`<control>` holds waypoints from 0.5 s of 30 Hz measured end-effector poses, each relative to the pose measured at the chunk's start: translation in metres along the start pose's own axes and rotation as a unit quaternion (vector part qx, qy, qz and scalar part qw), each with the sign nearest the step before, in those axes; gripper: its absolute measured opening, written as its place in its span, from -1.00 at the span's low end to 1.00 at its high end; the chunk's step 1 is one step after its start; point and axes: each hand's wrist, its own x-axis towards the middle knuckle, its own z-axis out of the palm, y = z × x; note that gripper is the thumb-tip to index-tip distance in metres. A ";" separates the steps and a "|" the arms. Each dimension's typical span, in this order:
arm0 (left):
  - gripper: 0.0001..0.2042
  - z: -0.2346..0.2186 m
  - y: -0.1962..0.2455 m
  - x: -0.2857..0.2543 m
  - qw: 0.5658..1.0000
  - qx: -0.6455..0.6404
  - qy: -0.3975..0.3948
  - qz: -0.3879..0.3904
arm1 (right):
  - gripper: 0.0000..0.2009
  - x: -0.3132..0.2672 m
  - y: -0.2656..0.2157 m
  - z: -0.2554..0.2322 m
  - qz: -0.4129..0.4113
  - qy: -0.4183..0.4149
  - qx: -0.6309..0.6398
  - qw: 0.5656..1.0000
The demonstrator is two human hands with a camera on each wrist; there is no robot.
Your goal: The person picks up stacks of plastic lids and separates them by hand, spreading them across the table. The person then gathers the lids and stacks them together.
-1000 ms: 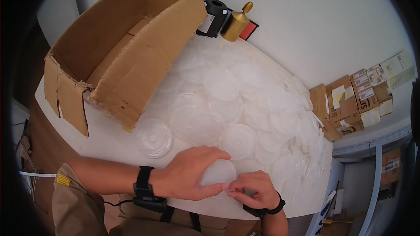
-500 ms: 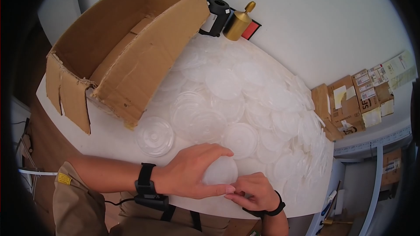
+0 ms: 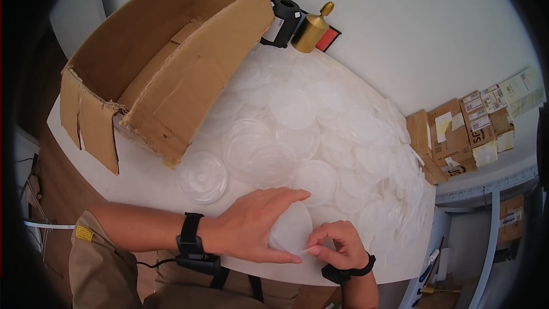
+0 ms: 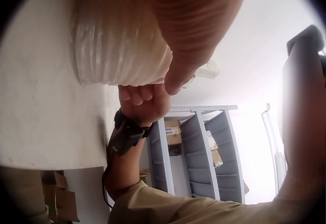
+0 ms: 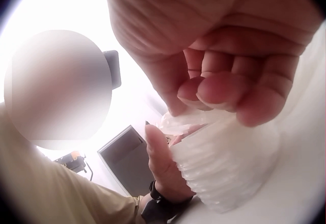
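Observation:
On the near edge of the white table stands a stack of round translucent plastic lids (image 3: 290, 228). My left hand (image 3: 243, 226) holds the stack from the left, fingers round its far side and thumb along its near side. The ribbed rims of the stack (image 4: 109, 38) show in the left wrist view, below the palm. With thumb and index finger my right hand (image 3: 341, 246) pinches the edge of the top lid at the near right. In the right wrist view that top lid (image 5: 178, 123) is tilted up at its edge, over the stack.
A big pile of loose lids (image 3: 349, 131) spreads over the table beyond my hands. One lid (image 3: 202, 177) lies apart at the left. An open cardboard box (image 3: 189, 86) stands at the back left, with a gold canister (image 3: 309, 31) and a black device (image 3: 281, 23) behind.
My left thumb has come away from the right fingertips and toward the near side. My right hand has shifted slightly right and raised the top lid's edge.

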 end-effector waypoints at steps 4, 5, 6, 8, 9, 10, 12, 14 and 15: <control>-0.04 0.001 -0.001 -0.001 1.000 -0.014 0.004 -0.004 | -0.98 -0.002 0.001 -0.002 0.019 0.012 0.014 1.000; -0.04 0.000 0.001 -0.001 1.000 -0.015 0.006 -0.002 | -0.98 -0.002 0.000 -0.001 0.020 0.012 0.014 1.000; -0.04 -0.001 0.002 0.000 1.000 -0.016 0.007 0.001 | -0.98 -0.001 -0.002 0.000 0.022 0.010 0.013 1.000; -0.05 0.000 0.002 0.000 1.000 -0.016 0.009 -0.001 | -0.98 0.000 -0.003 0.000 0.022 0.007 0.011 1.000; -0.06 0.000 0.001 0.000 1.000 -0.016 0.012 -0.003 | -0.97 0.000 -0.002 0.001 0.022 0.013 0.016 1.000; -0.06 0.001 0.001 0.000 1.000 -0.017 0.012 -0.003 | -0.96 -0.001 -0.002 0.001 0.022 0.018 0.022 0.999; -0.08 0.001 0.001 0.000 1.000 -0.022 0.011 -0.008 | -0.95 -0.006 0.000 0.002 0.029 0.049 0.042 0.998; -0.09 0.001 0.002 0.000 1.000 -0.021 0.011 -0.007 | -0.93 -0.014 0.004 0.001 0.034 0.079 0.062 0.994; -0.10 0.001 0.002 0.000 1.000 -0.020 0.013 -0.005 | -0.91 -0.017 0.009 0.000 0.034 0.113 0.091 0.989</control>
